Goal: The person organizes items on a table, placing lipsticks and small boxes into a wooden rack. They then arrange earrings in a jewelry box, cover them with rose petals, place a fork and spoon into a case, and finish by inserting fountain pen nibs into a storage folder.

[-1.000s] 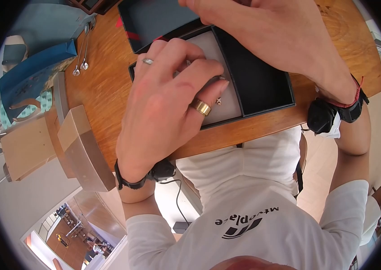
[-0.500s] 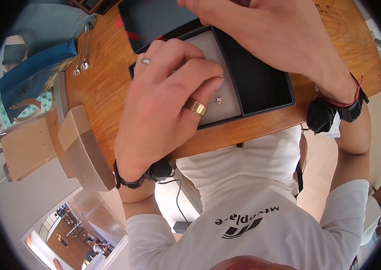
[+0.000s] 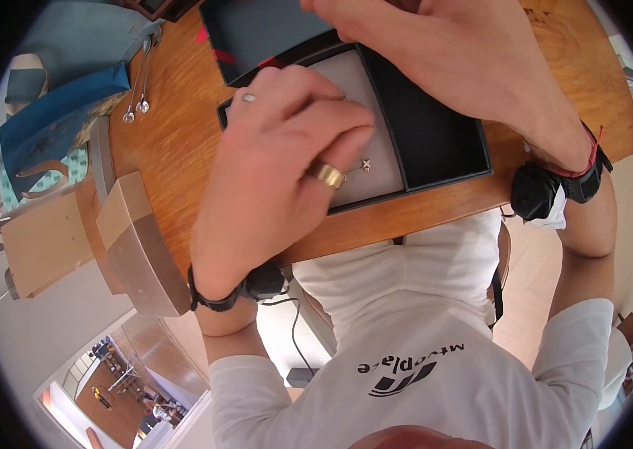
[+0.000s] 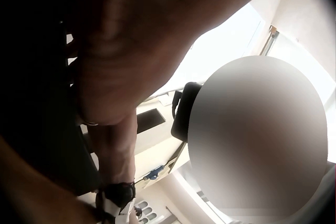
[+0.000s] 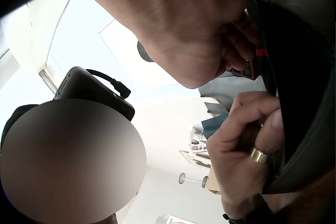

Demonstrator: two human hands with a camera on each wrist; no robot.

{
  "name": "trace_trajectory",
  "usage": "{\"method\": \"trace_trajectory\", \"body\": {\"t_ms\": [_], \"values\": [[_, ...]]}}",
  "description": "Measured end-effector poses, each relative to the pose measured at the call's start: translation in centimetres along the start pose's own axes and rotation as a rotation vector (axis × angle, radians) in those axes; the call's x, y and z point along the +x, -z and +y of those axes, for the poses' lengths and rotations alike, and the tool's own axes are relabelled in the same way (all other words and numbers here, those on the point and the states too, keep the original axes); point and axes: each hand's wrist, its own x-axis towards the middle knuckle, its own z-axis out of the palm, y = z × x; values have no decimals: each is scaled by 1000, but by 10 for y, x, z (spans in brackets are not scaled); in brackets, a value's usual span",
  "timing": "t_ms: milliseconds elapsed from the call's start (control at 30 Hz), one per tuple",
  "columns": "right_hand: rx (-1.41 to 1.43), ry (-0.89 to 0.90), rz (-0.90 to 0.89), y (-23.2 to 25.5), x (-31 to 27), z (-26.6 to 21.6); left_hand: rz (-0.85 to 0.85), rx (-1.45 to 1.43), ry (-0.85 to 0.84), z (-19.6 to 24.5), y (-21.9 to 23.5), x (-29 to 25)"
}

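On shirt [image 3: 406, 352] — "MtvoPla-e" reads.

Left hand [image 3: 279, 172] covers most of grey pad [image 3: 376, 176] in black box [image 3: 444, 142]; only strip beside star earring [image 3: 365, 165] bare. Right of it, dark compartment open, walled on all sides. Right hand [image 3: 444, 52] blocks far end. Box lid [image 3: 257, 34] just beyond. Wooden block [image 3: 137, 247] crowds near left.
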Motion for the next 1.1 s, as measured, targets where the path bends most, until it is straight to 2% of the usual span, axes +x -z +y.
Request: {"method": "trace_trajectory", "body": {"t_ms": [67, 100, 167, 267, 333, 400, 533, 633, 700, 767, 900, 967, 1100], "values": [[160, -94, -53, 6, 3, 1, 65, -150, 54, -3, 14, 0], [169, -84, -49, 7, 4, 0, 64, -137, 55, -3, 21, 0], [123, -166, -31, 5, 4, -3, 233, -259, 301, -2, 34, -3], [79, -212, 5, -5, 1, -4, 287, -156, 329, -16, 41, -6], [127, -220, -15, -3, 1, -3, 274, -112, 333, -21, 43, -8], [173, -225, -35, -1, 3, -4, 83, 56, 312, -25, 48, -10], [76, -208, -48, -1, 4, -7, 13, -15, 413, -32, 53, -15], [79, -207, -56, 0, 4, -5, -54, -63, 422, -32, 57, -18], [95, -217, -64, -1, 4, -7, -66, -52, 408, -32, 61, -19], [-28, -175, -28, -4, 3, -11, -79, -37, 393, -33, 62, -20], [-5, -171, -49, -3, 3, -5, -70, -69, 397, -35, 63, -23], [-70, -208, -31, -4, 2, -7, -70, -67, 387, -36, 63, -23], [-27, -283, -44, -3, 2, -11, -53, -60, 367, -38, 57, -24]]}}
